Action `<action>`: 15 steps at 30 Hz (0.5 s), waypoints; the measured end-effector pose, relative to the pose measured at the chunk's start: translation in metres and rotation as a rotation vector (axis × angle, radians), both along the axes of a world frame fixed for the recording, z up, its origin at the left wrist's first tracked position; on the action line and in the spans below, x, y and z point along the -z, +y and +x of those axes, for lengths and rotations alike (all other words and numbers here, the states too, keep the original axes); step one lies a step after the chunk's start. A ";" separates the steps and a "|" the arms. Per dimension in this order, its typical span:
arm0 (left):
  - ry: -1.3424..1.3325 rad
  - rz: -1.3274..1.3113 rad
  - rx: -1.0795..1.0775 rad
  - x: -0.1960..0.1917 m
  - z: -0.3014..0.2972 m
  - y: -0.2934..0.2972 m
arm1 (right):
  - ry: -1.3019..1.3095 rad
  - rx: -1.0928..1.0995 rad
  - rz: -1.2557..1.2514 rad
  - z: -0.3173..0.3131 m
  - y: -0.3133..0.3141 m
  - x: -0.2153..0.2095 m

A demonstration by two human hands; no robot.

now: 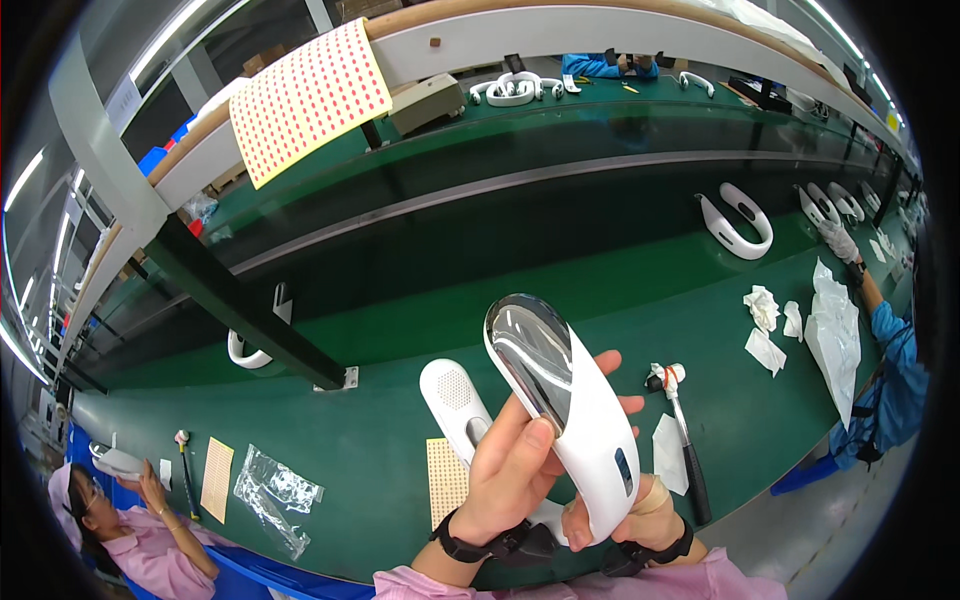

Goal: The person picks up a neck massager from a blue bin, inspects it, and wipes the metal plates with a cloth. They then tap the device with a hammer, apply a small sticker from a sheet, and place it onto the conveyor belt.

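Presently the person holds a white curved device [585, 400] up over the green counter [380, 450], tilted toward the camera so its mirrored chrome pad [528, 350] faces up, apparently for a surface check. The left hand [510, 470] has its grip clamped on the device's left flank, thumb lying along the chrome edge. The right hand [640, 500] closes around the lower end from behind, fingertips showing past the right side. The shell looks like smooth glossy plastic, the pad polished and reflective. Just left of the device a second arm of white plastic with a perforated oval patch [455, 400] is visible. Right of the device a hammer with a wrapped head [680, 440] lies on the counter, with crumpled white wipes [765, 310] farther right.
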State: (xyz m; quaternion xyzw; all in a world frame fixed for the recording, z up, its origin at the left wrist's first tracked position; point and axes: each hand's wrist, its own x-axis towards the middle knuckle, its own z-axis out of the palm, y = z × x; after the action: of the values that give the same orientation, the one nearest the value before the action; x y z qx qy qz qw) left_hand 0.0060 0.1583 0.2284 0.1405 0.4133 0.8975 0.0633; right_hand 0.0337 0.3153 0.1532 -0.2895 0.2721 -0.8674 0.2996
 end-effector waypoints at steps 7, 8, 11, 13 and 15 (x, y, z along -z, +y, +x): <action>0.027 -0.036 -0.077 0.015 -0.012 -0.007 | -0.058 0.001 0.039 -0.006 0.001 -0.006; 0.025 -0.036 -0.083 0.015 -0.012 -0.008 | -0.061 0.000 0.044 -0.006 0.001 -0.007; 0.040 -0.022 -0.086 0.019 -0.013 -0.008 | -0.101 -0.013 0.076 -0.007 0.003 -0.012; 0.046 -0.006 -0.098 0.020 -0.013 -0.006 | -0.077 -0.017 0.092 -0.009 0.005 -0.014; 0.032 0.033 -0.070 0.020 -0.013 -0.005 | -0.051 -0.013 0.115 -0.008 0.008 -0.016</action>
State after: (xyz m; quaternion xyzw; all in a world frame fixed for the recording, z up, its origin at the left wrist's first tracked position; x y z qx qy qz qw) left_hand -0.0072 0.1536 0.2082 0.1413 0.4041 0.9035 0.0227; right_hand 0.0260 0.3230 0.1694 -0.2514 0.3121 -0.8553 0.3283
